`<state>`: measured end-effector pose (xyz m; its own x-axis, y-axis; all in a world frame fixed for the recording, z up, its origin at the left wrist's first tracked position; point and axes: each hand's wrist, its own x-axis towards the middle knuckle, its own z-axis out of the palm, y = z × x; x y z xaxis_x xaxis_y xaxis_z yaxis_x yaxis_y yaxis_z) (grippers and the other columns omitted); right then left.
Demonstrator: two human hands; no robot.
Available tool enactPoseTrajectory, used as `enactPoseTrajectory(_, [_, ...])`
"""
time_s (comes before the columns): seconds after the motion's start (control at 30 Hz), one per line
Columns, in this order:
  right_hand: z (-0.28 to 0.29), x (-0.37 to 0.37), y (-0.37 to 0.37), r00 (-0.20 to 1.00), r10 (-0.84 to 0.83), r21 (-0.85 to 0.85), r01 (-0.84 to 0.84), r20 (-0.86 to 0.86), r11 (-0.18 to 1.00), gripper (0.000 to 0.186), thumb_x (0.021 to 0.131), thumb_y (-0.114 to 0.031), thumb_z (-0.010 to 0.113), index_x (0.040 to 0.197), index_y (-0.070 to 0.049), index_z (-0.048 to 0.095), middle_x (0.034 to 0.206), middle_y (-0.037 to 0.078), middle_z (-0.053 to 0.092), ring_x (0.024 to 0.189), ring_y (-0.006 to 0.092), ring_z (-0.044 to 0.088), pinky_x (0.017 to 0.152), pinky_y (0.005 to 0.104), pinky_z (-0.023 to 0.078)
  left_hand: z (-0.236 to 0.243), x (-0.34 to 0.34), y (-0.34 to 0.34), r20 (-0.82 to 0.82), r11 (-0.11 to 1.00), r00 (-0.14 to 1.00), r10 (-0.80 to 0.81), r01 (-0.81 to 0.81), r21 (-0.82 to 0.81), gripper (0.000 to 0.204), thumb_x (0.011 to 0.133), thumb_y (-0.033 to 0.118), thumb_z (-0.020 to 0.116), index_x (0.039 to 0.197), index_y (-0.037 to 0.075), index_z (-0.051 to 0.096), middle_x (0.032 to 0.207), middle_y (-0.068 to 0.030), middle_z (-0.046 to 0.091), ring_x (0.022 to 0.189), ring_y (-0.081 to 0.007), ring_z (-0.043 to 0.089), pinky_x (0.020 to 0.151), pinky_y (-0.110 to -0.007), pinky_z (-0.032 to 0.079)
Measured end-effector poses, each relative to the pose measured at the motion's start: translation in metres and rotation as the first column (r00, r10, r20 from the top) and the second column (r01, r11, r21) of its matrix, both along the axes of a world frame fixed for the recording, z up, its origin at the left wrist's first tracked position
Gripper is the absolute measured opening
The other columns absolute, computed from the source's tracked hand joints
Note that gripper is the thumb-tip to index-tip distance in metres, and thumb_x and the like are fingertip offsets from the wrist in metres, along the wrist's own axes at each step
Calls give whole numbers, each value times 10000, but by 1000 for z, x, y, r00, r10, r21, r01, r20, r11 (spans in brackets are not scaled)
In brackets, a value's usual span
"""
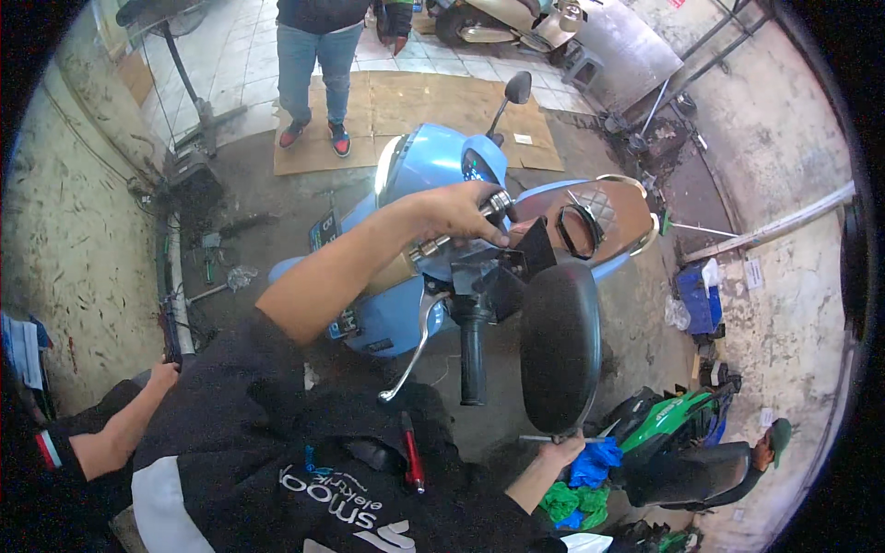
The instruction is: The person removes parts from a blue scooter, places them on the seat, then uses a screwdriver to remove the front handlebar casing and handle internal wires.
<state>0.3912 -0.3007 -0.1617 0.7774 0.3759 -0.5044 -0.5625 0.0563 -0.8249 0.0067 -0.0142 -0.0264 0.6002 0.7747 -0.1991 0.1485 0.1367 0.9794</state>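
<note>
My left hand (pixel 461 210) reaches across the light blue scooter (pixel 429 152), its fingers closed on a chrome part of the handlebar (pixel 433 247) beside the dashboard. Below it are a black rubber grip (pixel 472 364), a silver brake lever (pixel 424 336) and black housings. A large black oval mirror (pixel 558 341) stands upright at the right of the grip. At its lower end my right hand (pixel 553 456) is closed on the mirror's thin stem, with a slim metal tool (pixel 535 440) at the fingers. The quilted tan seat (pixel 622 217) lies behind.
A person in jeans (pixel 313 74) stands on cardboard (pixel 406 101) ahead. Another person's arm (pixel 111 442) shows at lower left. A green scooter (pixel 673 419) and a person in a cap (pixel 770 447) are at lower right. Another scooter (pixel 507 23) is behind, a blue bin (pixel 696 300) right.
</note>
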Motion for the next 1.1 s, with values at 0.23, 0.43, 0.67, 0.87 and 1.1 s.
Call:
enactPoseTrajectory(0.23, [-26, 17, 93, 993, 46, -150, -62, -109, 987, 208, 898, -137, 402, 1029, -21, 515, 742, 80, 507, 554, 171, 489, 410, 240, 344, -3, 1, -6, -101, 970, 988, 115, -90, 227, 640, 655, 201, 826, 1194, 14, 535, 1141, -130, 603, 1013, -217, 572, 897, -330, 451])
enactPoseTrajectory(0.43, [-32, 37, 194, 971, 120, 106, -100, -206, 989, 255, 913, -229, 407, 1016, -52, 560, 749, 79, 529, 529, 172, 445, 418, 266, 322, 4, 4, -17, -89, 953, 988, 127, -96, 288, 485, 718, 126, 767, 1143, 28, 555, 1032, -73, 608, 979, -178, 575, 870, -316, 458])
enactPoseTrajectory(0.67, [-79, 138, 340, 960, 163, 111, -141, -226, 984, 281, 905, -301, 366, 984, -95, 541, 838, 96, 533, 666, 216, 485, 562, 357, 358, 9, 4, -30, 34, 960, 969, 243, -246, 134, 568, 688, 7, 757, 1190, 29, 492, 1112, -97, 558, 994, -183, 573, 887, -346, 472])
enactPoseTrajectory(0.87, [-130, 287, 495, 853, 520, 264, -514, 55, 816, 503, 914, -346, 341, 1262, -9, 473, 1222, 179, 526, 1078, 335, 511, 886, 563, 429, 26, 6, -33, -465, 939, 816, 344, -297, 174, 609, 659, 75, 800, 1199, 48, 520, 1124, -100, 600, 1017, -192, 566, 891, -359, 465])
enactPoseTrajectory(1.1, [-183, 340, 593, 816, 496, -554, -276, 297, 785, 518, 871, -339, 433, 1210, 51, 477, 1154, 208, 564, 1000, 340, 564, 833, 472, 479, 32, 15, -38, -414, 924, 841, 347, -383, -5, 538, 686, 103, 791, 1160, 43, 544, 998, -59, 631, 916, -166, 579, 839, -339, 476])
